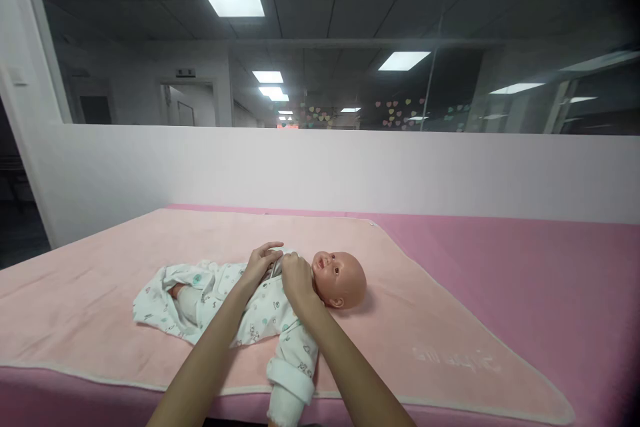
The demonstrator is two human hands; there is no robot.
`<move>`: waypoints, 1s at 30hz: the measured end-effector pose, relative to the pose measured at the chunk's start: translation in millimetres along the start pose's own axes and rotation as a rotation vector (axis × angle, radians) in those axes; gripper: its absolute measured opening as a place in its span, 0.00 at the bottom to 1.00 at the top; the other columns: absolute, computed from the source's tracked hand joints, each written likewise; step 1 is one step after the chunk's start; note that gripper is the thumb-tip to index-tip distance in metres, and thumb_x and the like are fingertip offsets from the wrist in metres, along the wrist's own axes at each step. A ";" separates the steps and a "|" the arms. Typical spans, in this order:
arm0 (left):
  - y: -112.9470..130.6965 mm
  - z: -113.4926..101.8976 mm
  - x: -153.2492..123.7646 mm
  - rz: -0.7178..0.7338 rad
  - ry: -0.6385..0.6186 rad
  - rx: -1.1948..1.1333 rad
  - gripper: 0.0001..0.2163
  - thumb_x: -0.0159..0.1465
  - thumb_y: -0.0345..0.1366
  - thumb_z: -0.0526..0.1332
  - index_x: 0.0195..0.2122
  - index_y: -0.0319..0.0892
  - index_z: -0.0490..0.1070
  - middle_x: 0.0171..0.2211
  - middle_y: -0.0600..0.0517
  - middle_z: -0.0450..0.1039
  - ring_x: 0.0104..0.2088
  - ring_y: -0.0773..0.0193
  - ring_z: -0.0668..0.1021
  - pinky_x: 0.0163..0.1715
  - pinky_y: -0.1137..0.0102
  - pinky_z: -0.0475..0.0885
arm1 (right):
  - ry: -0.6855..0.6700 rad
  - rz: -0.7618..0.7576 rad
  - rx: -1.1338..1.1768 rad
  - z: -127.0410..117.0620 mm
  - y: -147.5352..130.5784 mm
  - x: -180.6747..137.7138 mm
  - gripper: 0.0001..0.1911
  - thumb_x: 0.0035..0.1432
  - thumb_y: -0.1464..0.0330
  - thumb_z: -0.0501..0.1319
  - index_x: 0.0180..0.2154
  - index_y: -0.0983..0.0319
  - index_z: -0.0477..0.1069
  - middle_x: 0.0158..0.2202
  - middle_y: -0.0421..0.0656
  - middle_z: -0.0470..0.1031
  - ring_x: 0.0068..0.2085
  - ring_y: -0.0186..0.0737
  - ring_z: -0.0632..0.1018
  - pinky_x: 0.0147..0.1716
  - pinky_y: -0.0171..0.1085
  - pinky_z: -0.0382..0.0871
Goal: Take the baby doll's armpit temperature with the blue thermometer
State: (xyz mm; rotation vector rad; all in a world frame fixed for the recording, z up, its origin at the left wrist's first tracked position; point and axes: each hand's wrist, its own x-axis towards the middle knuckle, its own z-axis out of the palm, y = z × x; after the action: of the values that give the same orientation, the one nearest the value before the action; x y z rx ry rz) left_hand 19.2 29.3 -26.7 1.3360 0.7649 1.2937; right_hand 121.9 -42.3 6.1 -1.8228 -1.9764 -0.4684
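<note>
A baby doll (345, 278) lies on its back with its head to the right, dressed in a white printed baby gown (265, 310). At the chest, my left hand (261, 265) has one finger stretched out and the others curled in on the gown's front. My right hand (297, 277) is closed in a fist on the gown near the collar, just below the doll's chin. Thin white strips of cloth show between the hands; their ends are hidden by my fingers. The doll's near arm, in a folded-back sleeve cuff (290, 380), reaches toward me between my forearms.
A peach blanket (425, 327) with a pale edge lies under the doll, on a pink padded surface (500, 267). Behind it stands a low white wall (320, 170) with glass above. The padded surface's front edge runs just below the doll.
</note>
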 end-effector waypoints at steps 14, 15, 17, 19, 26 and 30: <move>-2.0 6.1 42.3 0.109 0.011 1.708 0.14 0.53 0.24 0.57 0.41 0.40 0.66 0.47 0.41 0.65 0.48 0.50 0.68 0.47 0.55 0.59 | -0.076 0.057 0.077 23.0 3.0 3.7 0.15 0.58 0.78 0.44 0.38 0.66 0.68 0.36 0.50 0.72 0.37 0.41 0.76 0.31 0.33 0.66; -2.6 8.0 46.9 0.127 -0.011 1.713 0.13 0.52 0.23 0.57 0.39 0.41 0.67 0.47 0.43 0.66 0.49 0.52 0.67 0.49 0.54 0.56 | -0.074 0.055 0.079 23.7 3.4 3.6 0.15 0.58 0.78 0.44 0.38 0.66 0.68 0.36 0.50 0.72 0.37 0.41 0.76 0.31 0.33 0.66; -3.0 11.4 53.3 0.171 -0.063 1.749 0.11 0.54 0.22 0.56 0.36 0.42 0.68 0.42 0.47 0.69 0.47 0.57 0.68 0.53 0.56 0.51 | -0.069 0.050 0.084 25.2 4.0 3.3 0.15 0.58 0.78 0.45 0.37 0.66 0.68 0.35 0.50 0.72 0.37 0.41 0.76 0.30 0.33 0.66; -0.7 13.4 54.1 0.215 -0.088 1.777 0.10 0.56 0.22 0.53 0.35 0.42 0.69 0.38 0.48 0.70 0.45 0.59 0.69 0.53 0.59 0.52 | -0.066 0.050 0.089 26.5 4.5 3.0 0.14 0.58 0.79 0.45 0.36 0.66 0.68 0.35 0.49 0.73 0.36 0.41 0.76 0.30 0.33 0.66; 16.8 8.5 18.1 0.395 0.095 1.799 0.08 0.58 0.27 0.51 0.39 0.38 0.65 0.39 0.44 0.66 0.42 0.55 0.67 0.40 0.63 0.61 | 0.026 0.058 0.076 30.1 4.1 3.1 0.14 0.58 0.80 0.43 0.37 0.66 0.64 0.33 0.49 0.73 0.33 0.40 0.76 0.28 0.33 0.65; 17.7 2.9 1.3 0.364 0.110 1.662 0.15 0.57 0.33 0.55 0.46 0.43 0.62 0.39 0.49 0.65 0.39 0.58 0.67 0.37 0.67 0.63 | 0.046 0.064 0.046 26.9 2.0 2.1 0.16 0.58 0.80 0.43 0.45 0.64 0.60 0.31 0.46 0.72 0.29 0.39 0.75 0.23 0.32 0.64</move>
State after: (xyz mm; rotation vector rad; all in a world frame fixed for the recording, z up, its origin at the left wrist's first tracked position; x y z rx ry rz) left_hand 18.3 25.9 -9.1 2.7681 1.9185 0.8264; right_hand 121.8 -26.7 -16.0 -1.8252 -1.8770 -0.4367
